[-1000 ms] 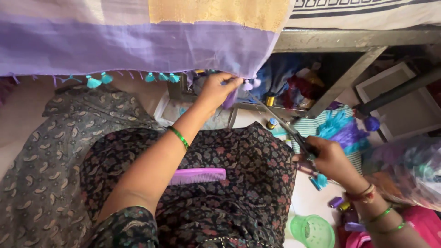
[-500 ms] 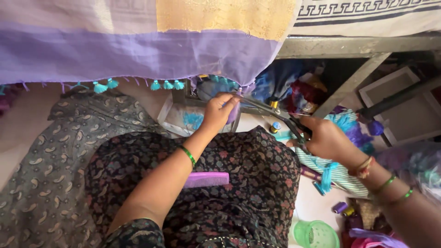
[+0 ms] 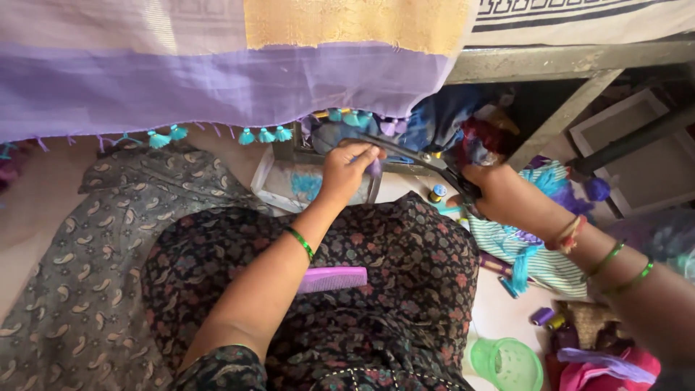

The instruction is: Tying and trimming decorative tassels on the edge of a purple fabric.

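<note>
A purple cloth (image 3: 217, 87) hangs in front of me, its lower edge lined with small turquoise tassels (image 3: 264, 135). My left hand (image 3: 349, 169) pinches a purple tassel (image 3: 374, 168) at that edge. My right hand (image 3: 499, 192) grips a pair of scissors (image 3: 416, 153), whose blades reach left to the pinched tassel. A purple comb (image 3: 331, 279) lies on my lap, on the dark floral fabric (image 3: 391, 261).
Thread spools (image 3: 436, 193) and a striped cloth with turquoise thread (image 3: 539, 253) lie at the right. A green plastic lid (image 3: 507, 362) sits at the lower right. A metal table frame (image 3: 572, 61) and white framed panels (image 3: 637, 156) stand behind. A tray (image 3: 271, 185) rests beyond my knees.
My right hand has brought the scissors up and left from the floor clutter to the tassel that my left hand holds. The view has shifted slightly downward.
</note>
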